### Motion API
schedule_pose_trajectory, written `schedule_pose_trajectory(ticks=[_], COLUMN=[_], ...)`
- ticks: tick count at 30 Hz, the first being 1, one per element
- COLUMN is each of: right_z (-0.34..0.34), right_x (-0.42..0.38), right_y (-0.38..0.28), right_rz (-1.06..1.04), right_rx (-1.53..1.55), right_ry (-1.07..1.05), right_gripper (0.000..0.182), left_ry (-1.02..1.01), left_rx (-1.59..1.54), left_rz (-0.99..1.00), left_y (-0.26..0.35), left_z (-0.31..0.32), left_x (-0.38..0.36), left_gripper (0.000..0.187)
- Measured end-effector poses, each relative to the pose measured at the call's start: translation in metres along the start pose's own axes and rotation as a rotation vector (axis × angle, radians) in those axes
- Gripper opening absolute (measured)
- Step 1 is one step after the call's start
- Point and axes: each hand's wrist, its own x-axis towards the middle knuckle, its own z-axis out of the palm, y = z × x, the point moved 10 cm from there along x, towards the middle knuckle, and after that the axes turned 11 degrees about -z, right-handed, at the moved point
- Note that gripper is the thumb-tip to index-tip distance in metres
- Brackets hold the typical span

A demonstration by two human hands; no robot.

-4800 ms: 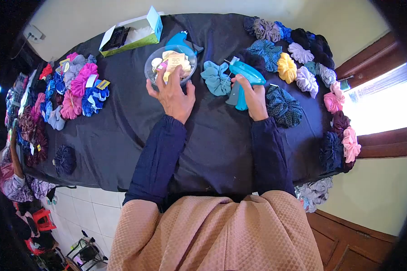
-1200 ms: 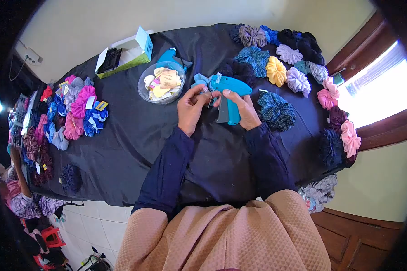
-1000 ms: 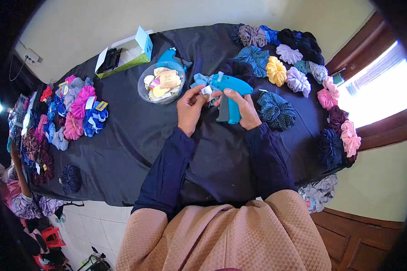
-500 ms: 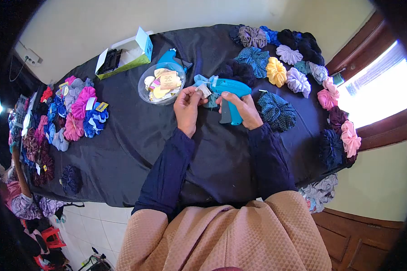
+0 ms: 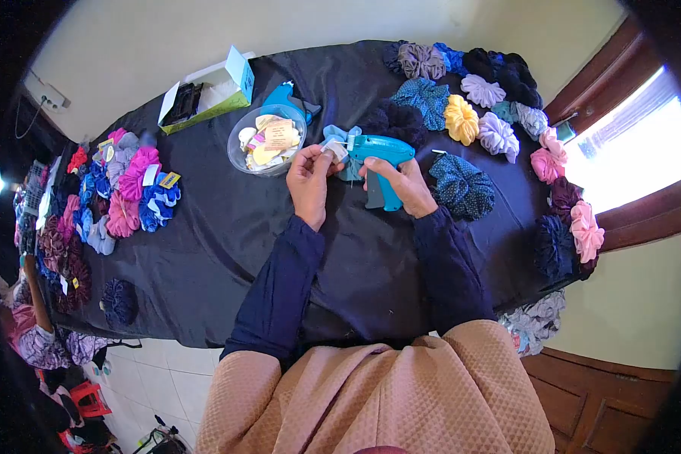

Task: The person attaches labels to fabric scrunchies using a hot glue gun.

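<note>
A teal tagging gun [image 5: 383,148] is gripped in my right hand [image 5: 408,188], its nozzle pointing left. Between the thumb and fingers of my left hand [image 5: 309,188] is pinched a small whitish tag [image 5: 335,150]. The gun's needle end is at the tag; whether it passes through cannot be made out. Behind the tag and under the gun lies a light blue scrunchie [image 5: 349,173], partly hidden. A black scrunchie [image 5: 396,123] sits just beyond the gun. To the right of my right hand rests a dark teal dotted scrunchie [image 5: 462,188].
Left of my hands stands a clear round tub [image 5: 237,155] of paper tags, with a second tagging gun [image 5: 282,97] behind it. An open box [image 5: 244,74] is farther back. Scrunchies [image 5: 499,138] line the right; more [image 5: 134,181] are piled left, near another person's arm [image 5: 35,291].
The tagging gun in my right hand has shifted slightly left, closer to the tag. My left hand has moved a little left, still pinching the tag.
</note>
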Motion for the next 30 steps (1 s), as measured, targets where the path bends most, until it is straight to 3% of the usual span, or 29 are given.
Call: schedule_pose_trajectory(ticks=[30], right_z=[0.001], right_x=[-0.002], right_y=[-0.001], right_rz=[0.042], right_rx=[0.048], right_ry=[0.026], right_gripper=[0.028], left_ry=[-0.036], left_rx=[0.346], left_rz=[0.134], left_y=[0.010], left_z=[0.018], left_x=[-0.012], left_gripper=[0.009])
